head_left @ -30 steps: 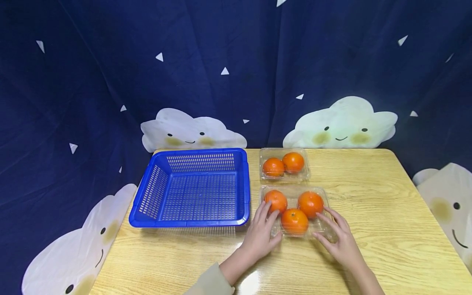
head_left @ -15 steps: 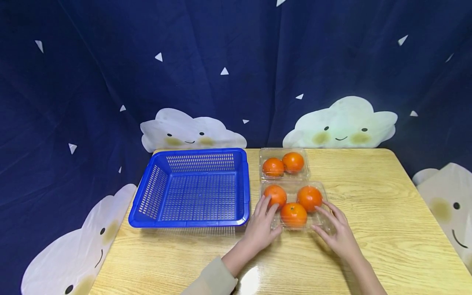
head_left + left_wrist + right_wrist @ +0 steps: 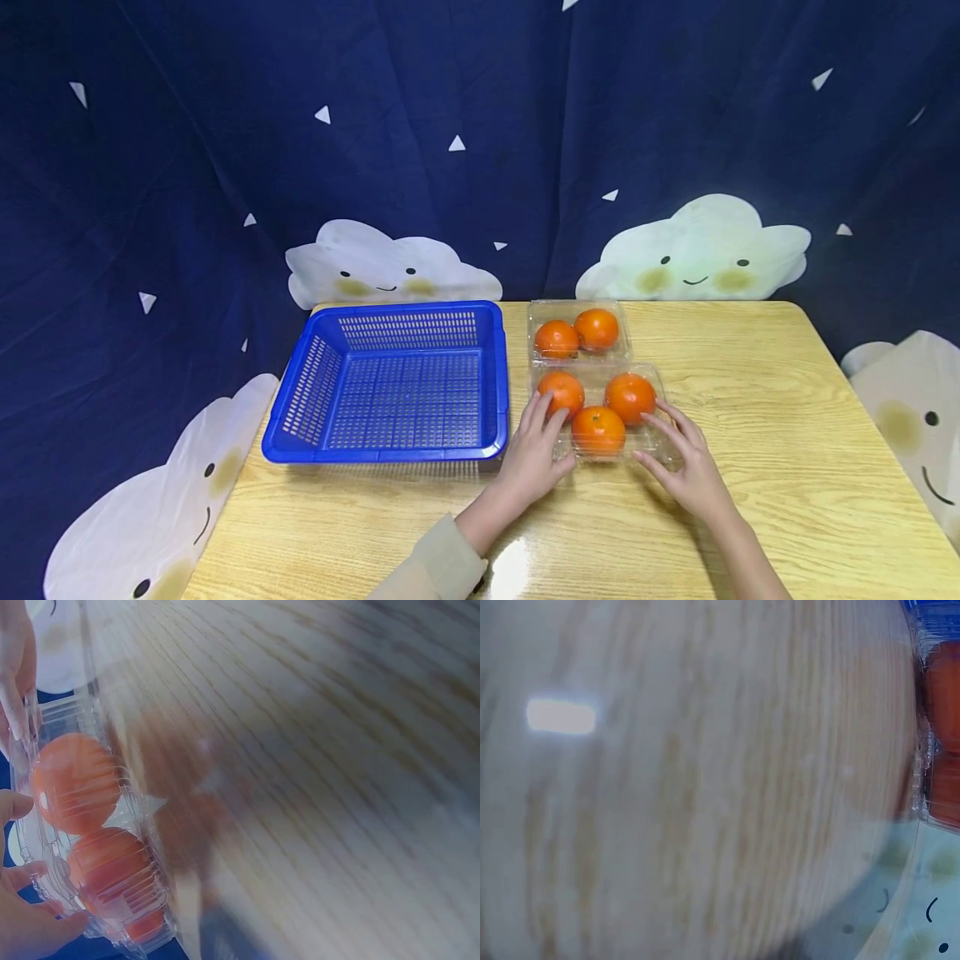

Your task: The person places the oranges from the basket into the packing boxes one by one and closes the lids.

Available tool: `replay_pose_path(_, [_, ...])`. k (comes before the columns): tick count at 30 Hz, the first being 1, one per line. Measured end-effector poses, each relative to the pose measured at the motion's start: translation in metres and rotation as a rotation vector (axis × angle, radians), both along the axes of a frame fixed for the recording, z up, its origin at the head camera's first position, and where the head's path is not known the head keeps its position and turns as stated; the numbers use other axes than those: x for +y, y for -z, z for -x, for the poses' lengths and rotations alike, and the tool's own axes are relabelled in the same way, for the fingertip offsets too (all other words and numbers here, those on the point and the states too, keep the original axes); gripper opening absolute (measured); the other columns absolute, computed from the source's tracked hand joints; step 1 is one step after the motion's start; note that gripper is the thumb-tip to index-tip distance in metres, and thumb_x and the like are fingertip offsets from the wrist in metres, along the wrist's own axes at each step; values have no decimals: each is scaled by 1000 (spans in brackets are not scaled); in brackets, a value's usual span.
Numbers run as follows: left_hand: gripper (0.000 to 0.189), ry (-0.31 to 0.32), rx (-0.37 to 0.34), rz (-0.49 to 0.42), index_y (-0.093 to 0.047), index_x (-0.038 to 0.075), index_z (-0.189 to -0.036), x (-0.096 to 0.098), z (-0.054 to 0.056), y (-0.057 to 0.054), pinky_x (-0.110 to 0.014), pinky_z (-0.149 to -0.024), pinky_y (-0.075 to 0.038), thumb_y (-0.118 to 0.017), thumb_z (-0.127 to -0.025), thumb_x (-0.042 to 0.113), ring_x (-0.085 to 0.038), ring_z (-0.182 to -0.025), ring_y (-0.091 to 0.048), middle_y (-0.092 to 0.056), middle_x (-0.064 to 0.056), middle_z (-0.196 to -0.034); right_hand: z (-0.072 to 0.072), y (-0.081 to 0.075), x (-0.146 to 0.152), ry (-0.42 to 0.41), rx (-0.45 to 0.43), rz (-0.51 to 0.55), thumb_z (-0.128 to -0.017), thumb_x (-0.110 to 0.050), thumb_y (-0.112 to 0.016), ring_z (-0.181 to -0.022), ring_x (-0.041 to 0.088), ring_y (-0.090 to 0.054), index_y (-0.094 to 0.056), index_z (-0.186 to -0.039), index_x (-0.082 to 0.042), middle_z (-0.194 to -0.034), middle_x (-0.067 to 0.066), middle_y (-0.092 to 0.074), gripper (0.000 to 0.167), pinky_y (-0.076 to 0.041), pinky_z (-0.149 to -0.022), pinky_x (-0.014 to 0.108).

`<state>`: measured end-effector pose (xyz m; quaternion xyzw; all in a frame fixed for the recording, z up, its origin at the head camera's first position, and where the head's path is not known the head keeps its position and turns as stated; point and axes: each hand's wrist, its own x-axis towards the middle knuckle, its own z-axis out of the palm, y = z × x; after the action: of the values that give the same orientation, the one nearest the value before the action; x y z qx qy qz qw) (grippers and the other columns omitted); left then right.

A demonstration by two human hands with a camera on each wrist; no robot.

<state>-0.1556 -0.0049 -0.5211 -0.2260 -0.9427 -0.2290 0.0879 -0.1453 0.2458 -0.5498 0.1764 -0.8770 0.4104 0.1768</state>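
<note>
In the head view, a clear plastic fruit box (image 3: 595, 382) holding three oranges (image 3: 597, 430) sits on the table right of centre. My left hand (image 3: 529, 463) holds its near left corner, fingers over the top and thumb at the front side. At the near right corner, my right hand (image 3: 687, 467) grips the box the same way. A second clear box (image 3: 544, 312) with two oranges (image 3: 597, 329) stands just behind, its front edge against or very near the first. The left wrist view shows fingers on the plastic wall around the oranges (image 3: 75, 784).
A blue slotted basket (image 3: 408, 400) with nothing in it stands left of the boxes, its right rim close to my left hand. The wooden table (image 3: 780, 400) ends at a dark blue curtain (image 3: 420, 100) with cloud prints.
Both hands have pushed the front box away from me, toward the rear box, and the gap between them has narrowed. The basket and the rear box have stayed put.
</note>
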Motion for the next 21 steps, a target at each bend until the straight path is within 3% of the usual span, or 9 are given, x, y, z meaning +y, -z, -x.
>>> replay_pose_path(7, [56, -11, -66, 20, -48, 12, -129, 1, 1, -2, -44, -99, -37, -63, -79, 33, -32, -135, -20, -26, -12, -146, 1, -2, 0, 14, -26, 9, -64, -5, -79, -123, 41, -30, -58, -119, -6, -138, 16, -38, 59, -26, -89, 68])
replay_pose_path(15, [57, -11, -78, 15, -48, 12, -129, 1, 1, -2, -44, -99, -36, -63, -78, 33, -32, -136, -20, -25, -12, -146, 1, -1, 0, 7, -11, 4, -64, -4, -79, -123, 42, -31, -57, -120, -6, -137, 19, -38, 59, -27, -87, 69])
replay_pose_path(21, [58, -9, -94, 17, -47, 12, -130, 0, 1, -2, -45, -100, -35, -63, -79, 34, -31, -136, -18, -24, -12, -147, 0, -4, 0, 12, -51, -12, -66, -6, -79, -124, 43, -30, -57, -121, -7, -139, 17, -36, 59, -27, -87, 69])
